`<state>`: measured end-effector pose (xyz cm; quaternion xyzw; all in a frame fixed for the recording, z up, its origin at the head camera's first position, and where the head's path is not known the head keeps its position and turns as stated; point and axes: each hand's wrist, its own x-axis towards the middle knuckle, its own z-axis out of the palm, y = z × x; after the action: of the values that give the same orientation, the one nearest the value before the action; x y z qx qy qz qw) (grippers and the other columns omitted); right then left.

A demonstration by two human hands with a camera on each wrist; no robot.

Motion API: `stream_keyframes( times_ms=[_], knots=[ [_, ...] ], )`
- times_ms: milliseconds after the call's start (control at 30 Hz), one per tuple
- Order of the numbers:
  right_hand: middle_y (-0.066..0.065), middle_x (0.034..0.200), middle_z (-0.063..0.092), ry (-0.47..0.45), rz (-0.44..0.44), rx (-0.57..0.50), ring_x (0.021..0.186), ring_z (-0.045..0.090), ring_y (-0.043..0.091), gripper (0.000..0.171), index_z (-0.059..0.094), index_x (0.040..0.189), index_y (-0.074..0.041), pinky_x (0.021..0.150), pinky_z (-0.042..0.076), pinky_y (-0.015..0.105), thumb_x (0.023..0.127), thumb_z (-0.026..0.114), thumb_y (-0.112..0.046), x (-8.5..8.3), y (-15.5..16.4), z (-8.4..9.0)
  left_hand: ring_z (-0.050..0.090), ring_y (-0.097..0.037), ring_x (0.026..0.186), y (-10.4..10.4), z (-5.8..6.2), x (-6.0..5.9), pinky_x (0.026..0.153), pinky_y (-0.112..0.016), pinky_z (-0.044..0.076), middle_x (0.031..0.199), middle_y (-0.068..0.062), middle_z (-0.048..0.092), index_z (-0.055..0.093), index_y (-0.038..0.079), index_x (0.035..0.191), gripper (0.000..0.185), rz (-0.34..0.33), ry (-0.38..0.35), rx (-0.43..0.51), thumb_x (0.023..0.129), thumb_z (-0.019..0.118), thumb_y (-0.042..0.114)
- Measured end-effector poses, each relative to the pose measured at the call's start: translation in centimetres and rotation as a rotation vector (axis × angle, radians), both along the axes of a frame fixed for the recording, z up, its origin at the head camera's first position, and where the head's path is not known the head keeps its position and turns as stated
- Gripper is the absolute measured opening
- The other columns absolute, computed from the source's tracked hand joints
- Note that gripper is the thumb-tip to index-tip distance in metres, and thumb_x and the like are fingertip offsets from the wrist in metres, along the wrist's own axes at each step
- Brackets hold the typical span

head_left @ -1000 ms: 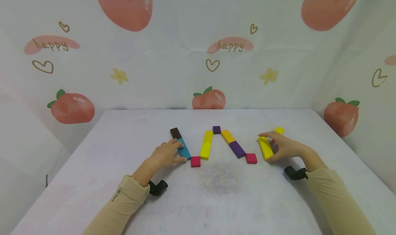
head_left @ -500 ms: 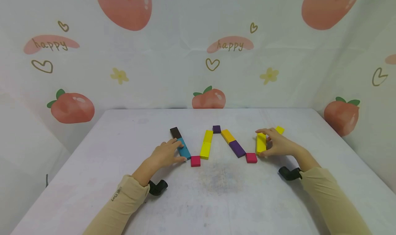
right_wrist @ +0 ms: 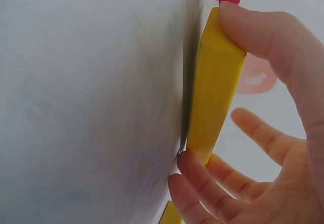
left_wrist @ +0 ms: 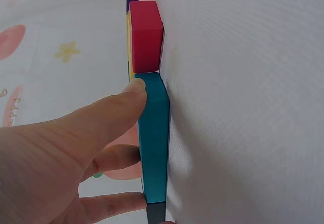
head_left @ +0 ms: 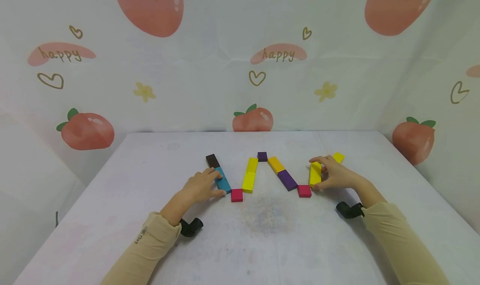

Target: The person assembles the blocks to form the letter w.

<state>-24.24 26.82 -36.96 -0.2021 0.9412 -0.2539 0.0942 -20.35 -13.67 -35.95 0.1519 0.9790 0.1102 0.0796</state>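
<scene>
Flat coloured blocks form a zigzag in the head view. My left hand (head_left: 200, 186) rests its thumb and fingertips on a blue block (left_wrist: 154, 148), which lies between a black block (head_left: 212, 161) and a red block (left_wrist: 147, 36). On the other side, my right hand (head_left: 338, 174) pinches a long yellow block (right_wrist: 215, 92) lengthwise, thumb on its near end and fingers at its far end. That block stands close over the table, its near end beside the second red block (head_left: 304, 191).
Between the hands lie two yellow blocks (head_left: 249, 182) end to end, a small dark purple block (head_left: 262, 156), an orange block (head_left: 276, 164) and a purple block (head_left: 287, 180). Another yellow block (head_left: 339, 157) lies behind the right hand. A printed cloth (head_left: 210, 89) hangs behind the white table (head_left: 262, 251).
My right hand has moved left with the yellow block, turning it more upright in the head view and bringing it up beside the right red block. My left hand has stayed put.
</scene>
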Motion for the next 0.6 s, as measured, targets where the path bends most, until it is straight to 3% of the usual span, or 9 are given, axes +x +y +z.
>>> stream_keyframes(
  times_ms=[233,600],
  knots=[
    [0.026,0.121,0.04,0.003,0.01,0.008,0.1,0.048,0.032,0.078,0.041,0.132,-0.003,0.083,0.047,0.043,0.071,0.079,-0.032,-0.11,-0.15,0.01,0.05,-0.046,0.115,0.04,0.09,0.02,0.092,-0.058,0.045,0.144,-0.021,0.039,0.054,0.013,0.125,0.05,0.0,-0.001,-0.002,0.085,0.066,0.04],
    [0.027,0.123,0.039,-0.029,0.005,0.008,0.105,0.047,0.036,0.08,0.039,0.134,-0.003,0.089,0.047,0.052,0.071,0.08,-0.032,-0.11,-0.29,0.06,0.051,-0.045,0.115,0.05,0.07,0.01,0.092,-0.058,0.045,0.144,-0.021,0.04,0.054,0.013,0.124,0.049,-0.002,0.001,-0.004,0.085,0.066,0.04]
  ],
)
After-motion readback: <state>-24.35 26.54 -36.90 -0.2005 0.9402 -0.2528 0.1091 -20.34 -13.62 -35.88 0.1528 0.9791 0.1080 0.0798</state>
